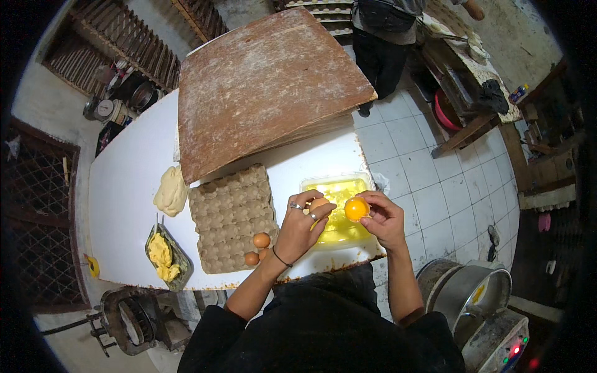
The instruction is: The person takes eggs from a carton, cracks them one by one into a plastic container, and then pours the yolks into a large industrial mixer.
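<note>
My left hand [302, 223], with rings on its fingers, holds a brown eggshell piece [320, 203]; whether anything is inside is hidden. In my right hand [386, 218] is an eggshell half with a whole orange egg yolk [357, 209] facing up. Both hands are over a clear plastic tub [322, 179] of yellow liquid egg [343, 231] near the table's right edge. Left of my wrist lies a cardboard egg tray [233, 210]. Its near right corner carries a few brown eggs [261, 240], one partly hidden by my arm.
Stacked wooden boards [275, 88] cover the table's far part. Pale dough [170, 192] and a dish of yellow fat [161, 256] lie left on the white table [126, 196]. A person [380, 51] stands beyond the boards. A metal mixing bowl [485, 298] is at lower right.
</note>
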The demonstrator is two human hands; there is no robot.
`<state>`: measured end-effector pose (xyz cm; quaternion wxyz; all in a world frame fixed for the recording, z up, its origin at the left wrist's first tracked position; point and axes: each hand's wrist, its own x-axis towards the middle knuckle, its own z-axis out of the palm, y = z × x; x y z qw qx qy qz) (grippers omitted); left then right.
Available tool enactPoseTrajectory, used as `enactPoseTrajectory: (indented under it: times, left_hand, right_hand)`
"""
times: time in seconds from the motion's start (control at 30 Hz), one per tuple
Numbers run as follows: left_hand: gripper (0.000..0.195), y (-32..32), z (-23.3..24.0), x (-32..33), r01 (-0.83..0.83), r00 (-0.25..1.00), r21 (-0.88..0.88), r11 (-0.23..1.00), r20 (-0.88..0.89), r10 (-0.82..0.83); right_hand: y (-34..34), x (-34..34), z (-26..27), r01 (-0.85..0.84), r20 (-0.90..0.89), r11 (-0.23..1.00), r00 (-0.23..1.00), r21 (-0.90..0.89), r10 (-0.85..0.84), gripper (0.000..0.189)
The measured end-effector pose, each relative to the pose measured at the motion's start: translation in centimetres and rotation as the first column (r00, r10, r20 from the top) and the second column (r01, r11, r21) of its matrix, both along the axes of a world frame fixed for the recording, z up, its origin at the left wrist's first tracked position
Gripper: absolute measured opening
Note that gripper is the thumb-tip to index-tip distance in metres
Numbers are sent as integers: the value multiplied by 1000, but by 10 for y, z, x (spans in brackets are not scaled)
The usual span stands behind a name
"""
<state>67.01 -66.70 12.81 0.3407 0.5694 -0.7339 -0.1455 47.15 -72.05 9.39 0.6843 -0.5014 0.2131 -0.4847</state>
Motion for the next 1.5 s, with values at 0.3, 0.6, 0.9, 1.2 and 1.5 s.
enactPoseTrajectory:
  times: [0.3, 0.6, 0.9, 1.2, 1.5]
  left_hand:
    - [32, 2, 15, -1, 53, 987, 67, 996, -154, -42]
    - [37, 8, 6, 1, 321, 506, 208, 924, -862, 18]
    - [35, 7, 12, -1, 294, 593, 229, 928, -805, 12]
    - [33, 6, 12, 0, 263, 656, 200, 944, -754, -23]
    - [38, 6, 10, 2, 310, 609, 199, 930, -793, -33]
  right_hand:
    - [0, -1, 5, 11, -23, 999, 1000, -36, -12, 39]
    - [3, -1, 15, 17, -66, 998, 998, -55, -20, 37]
    - [2, 4, 26, 12, -192, 980, 980, -199, -51, 38]
    - [3, 6, 39, 39, -348, 944, 924, -327, -159, 35]
    - [2, 6, 63, -2, -491, 879, 830, -477, -264, 36]
